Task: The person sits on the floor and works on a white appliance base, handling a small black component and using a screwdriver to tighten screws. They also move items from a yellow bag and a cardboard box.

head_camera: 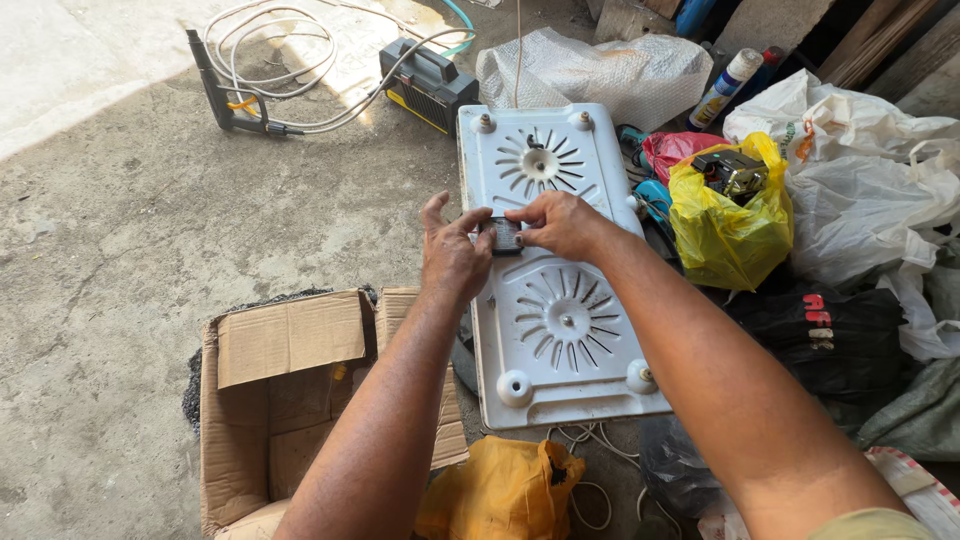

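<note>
Small dark rectangular part [506,236] pinched between left hand [452,256] and right hand [560,224], mid-way along upturned white metal stove base [560,390] – best kept flat, fingertips at edges – no twisting.

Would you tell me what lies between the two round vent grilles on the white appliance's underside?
In the head view, a small dark part sits between them on the white appliance, pinched by the left hand and right hand.

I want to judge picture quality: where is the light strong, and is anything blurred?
Head view: harsh sunlight washes out the concrete floor at upper left; the white appliance underside and both hands, left hand and right hand, are sharp in even shade; no motion blur.
</note>
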